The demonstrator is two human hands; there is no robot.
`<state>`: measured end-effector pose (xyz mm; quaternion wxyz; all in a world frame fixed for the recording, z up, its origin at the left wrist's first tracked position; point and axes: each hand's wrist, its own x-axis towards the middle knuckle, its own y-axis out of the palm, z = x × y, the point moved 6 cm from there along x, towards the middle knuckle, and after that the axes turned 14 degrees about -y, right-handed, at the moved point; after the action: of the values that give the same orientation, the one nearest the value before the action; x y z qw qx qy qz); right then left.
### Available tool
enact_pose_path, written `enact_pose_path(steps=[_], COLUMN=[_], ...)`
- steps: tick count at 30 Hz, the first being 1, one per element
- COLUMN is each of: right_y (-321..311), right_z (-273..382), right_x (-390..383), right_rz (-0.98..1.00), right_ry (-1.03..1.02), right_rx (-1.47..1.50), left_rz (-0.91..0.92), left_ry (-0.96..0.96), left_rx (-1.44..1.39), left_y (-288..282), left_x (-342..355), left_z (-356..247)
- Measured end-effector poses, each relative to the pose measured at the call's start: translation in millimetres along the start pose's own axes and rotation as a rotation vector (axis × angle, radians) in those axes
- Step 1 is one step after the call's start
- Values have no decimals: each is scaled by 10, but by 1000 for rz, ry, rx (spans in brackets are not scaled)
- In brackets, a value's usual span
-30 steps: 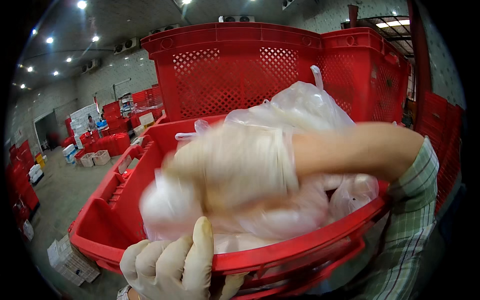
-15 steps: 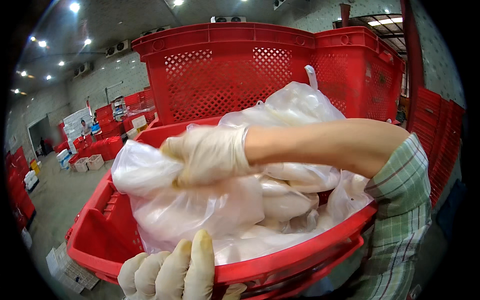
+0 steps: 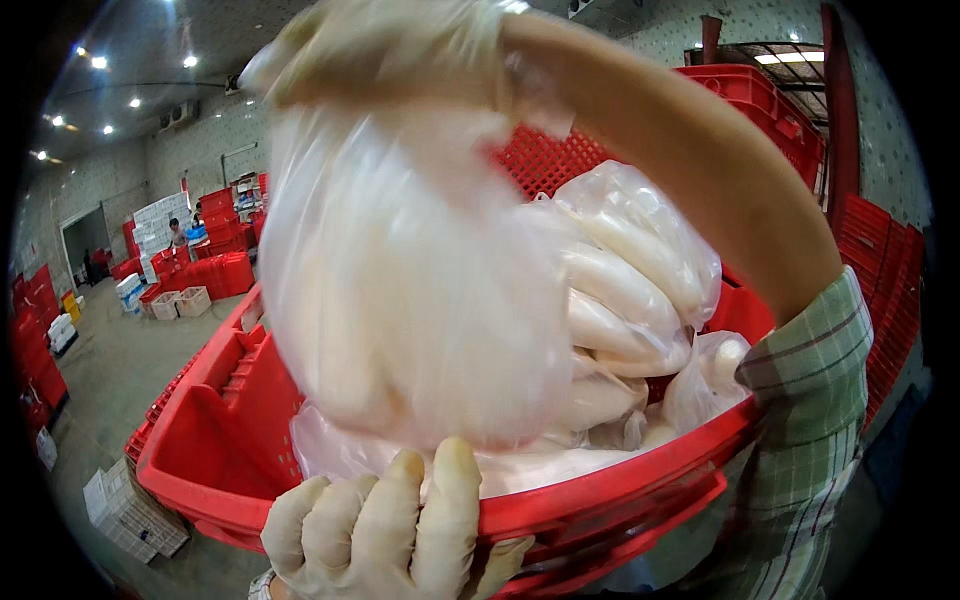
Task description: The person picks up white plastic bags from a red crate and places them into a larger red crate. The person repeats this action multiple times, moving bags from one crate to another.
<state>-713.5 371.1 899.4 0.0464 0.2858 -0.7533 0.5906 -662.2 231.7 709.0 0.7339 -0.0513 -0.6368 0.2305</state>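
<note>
My right hand (image 3: 385,50), in a pale glove and blurred by motion, is closed on the gathered top of a clear plastic bag (image 3: 410,280). The bag hangs full of long, whitish, rounded pieces whose kind I cannot make out. It is held above a red plastic crate (image 3: 205,470), its bottom close to the crate's front rim. My left hand (image 3: 380,530), gloved too, grips that front rim with the fingers laid over it. More filled clear bags (image 3: 620,290) lie in the crate behind and to the right, partly hidden by my right forearm.
Another tall red crate (image 3: 755,100) stands behind at the right. Stacked red crates (image 3: 870,290) line the right side. White baskets (image 3: 192,300), red crates (image 3: 205,272) and a person (image 3: 178,234) are far off at the left. Pale trays (image 3: 135,510) lie on the floor at lower left.
My right hand has risen with the bag, lifting it off the pile and uncovering the bags behind. My left hand stays on the crate's rim.
</note>
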Motion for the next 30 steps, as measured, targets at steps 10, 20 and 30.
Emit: enact_pose_path(steps=[10, 20, 30], right_y=[1367, 1190, 58], right_z=[445, 638, -1251], right_x=[-433, -762, -2800], right_rz=[399, 459, 476], right_ry=[-67, -51, 1007], right_rx=[399, 500, -279], left_rz=[-141, -6, 71], left_ry=[-34, 30, 59], left_rx=[90, -121, -113], left_y=[33, -125, -130], left_x=[2, 149, 227], left_z=[-8, 62, 5])
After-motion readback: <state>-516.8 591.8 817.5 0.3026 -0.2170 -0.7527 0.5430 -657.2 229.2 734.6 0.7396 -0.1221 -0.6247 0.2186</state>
